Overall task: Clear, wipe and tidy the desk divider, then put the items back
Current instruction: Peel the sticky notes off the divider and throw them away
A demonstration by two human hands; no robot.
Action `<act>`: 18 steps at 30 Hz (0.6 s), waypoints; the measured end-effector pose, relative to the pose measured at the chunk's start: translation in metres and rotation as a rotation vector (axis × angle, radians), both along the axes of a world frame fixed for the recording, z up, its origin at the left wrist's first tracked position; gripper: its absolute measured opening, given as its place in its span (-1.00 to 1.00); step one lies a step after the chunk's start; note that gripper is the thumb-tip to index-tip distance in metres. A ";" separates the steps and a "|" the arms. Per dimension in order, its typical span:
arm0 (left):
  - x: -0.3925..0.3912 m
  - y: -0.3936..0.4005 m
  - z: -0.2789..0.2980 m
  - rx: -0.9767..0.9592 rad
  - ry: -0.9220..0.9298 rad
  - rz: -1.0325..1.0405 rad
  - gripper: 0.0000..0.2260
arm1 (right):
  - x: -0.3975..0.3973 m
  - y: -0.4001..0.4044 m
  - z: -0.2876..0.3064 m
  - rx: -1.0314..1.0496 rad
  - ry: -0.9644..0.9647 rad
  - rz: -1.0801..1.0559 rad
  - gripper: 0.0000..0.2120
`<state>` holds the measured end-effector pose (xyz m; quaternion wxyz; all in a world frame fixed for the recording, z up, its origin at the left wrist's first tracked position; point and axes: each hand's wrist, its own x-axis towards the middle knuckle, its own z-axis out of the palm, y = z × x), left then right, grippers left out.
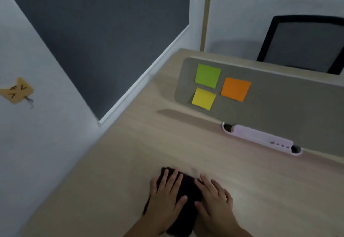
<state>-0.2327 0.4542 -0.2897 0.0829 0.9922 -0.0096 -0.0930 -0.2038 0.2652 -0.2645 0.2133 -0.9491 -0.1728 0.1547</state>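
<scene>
Three sticky notes (219,86) still on the divider (288,106): your left hand (165,197) and right hand (214,199) lie flat and open on the dark cloth (188,190), so peel those off before wiping.

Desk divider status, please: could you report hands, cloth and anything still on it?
Left hand and right hand flat on dark cloth, nothing gripped. Divider unwiped. Green note, orange note, yellow note still stuck on.

Both hands lie flat, fingers spread, on a dark folded cloth (184,195) on the desk (130,153): the left hand (164,197) on its left part, the right hand (214,199) on its right edge. Beyond them stands the grey divider (279,106) with green (207,75), yellow (203,98) and orange (235,89) sticky notes; a white cable grommet (260,138) sits at its base.
</scene>
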 end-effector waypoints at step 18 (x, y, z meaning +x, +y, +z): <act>0.266 -0.032 0.121 -0.931 -0.237 0.592 -0.51 | 0.226 -0.017 0.135 1.113 -0.095 -0.945 -0.68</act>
